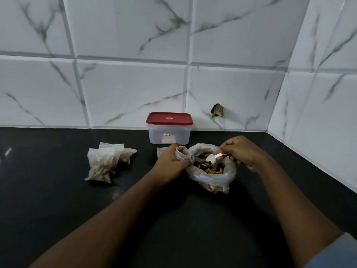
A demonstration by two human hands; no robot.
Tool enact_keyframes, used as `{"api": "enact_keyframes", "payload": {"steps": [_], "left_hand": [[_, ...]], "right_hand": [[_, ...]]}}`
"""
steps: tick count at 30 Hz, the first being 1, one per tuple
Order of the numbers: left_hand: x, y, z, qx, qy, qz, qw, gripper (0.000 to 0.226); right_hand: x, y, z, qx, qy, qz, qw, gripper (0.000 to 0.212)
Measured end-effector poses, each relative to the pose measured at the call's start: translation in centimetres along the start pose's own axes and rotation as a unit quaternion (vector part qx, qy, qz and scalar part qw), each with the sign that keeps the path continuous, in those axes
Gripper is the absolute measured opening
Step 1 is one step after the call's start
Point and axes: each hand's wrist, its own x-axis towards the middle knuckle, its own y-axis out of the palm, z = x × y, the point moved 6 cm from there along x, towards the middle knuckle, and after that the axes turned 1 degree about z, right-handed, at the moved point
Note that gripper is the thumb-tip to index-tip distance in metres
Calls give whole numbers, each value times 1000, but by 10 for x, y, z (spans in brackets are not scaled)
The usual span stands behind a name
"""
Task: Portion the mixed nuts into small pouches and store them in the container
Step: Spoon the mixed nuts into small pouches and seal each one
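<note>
Two hands meet above the dark desk. The left hand curls round the mouth of a small pouch, holding it open beside the big bag of mixed nuts. The right hand pinches a white spoon, its bowl just over the nuts. The pouch mouth looks narrow and limp, so a carelessly tipped spoonful could scatter nuts onto the desk. Further left lie filled pouches. Behind, the container stands with its red lid on.

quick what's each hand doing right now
Left hand: grips a small pouch, mouth open.
Right hand: pinches a white spoon over the nut bag.
</note>
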Motion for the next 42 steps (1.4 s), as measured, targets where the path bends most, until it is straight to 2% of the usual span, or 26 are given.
{"api": "enact_keyframes", "payload": {"steps": [6,10,12,13,16,18,21,23,27,29,32,37,42], "left_hand": [[1,1,0,4,-8,9,1000,31],[1,0,1,2,-8,6,1000,32],[1,0,2,-3,-5,6,1000,33],[1,0,3,-4,-4,5,1000,35],[3,0,5,8,2,-10,1000,33],[3,0,7,9,2,-15,1000,34],[3,1,6,-9,-2,3,1000,37],[2,0,4,-9,-4,0,1000,33],[1,1,2,7,-7,2,1000,30],[1,1,1,10,-11,0,1000,31],[0,0,0,15,-9,-3,1000,32],[0,0,0,10,-9,-1,1000,34],[0,1,0,5,-11,2,1000,31]], "right_hand": [[2,-3,3,123,3,0,992,22],[-3,7,22,232,-50,55,970,18],[-8,18,32,239,-85,84,964,18],[-11,23,38,204,-106,93,969,19],[-23,40,53,-9,-185,114,976,25],[-26,42,56,-41,-204,111,972,28],[-22,20,55,-2,-204,33,978,29],[-18,3,51,-53,-200,-13,978,26],[-9,11,33,-240,-164,28,956,23],[-4,25,26,-298,-159,48,940,22],[-3,24,28,-297,-133,37,945,16],[-7,0,34,-271,-138,-36,952,12],[-5,17,26,-299,-121,26,946,15]]}}
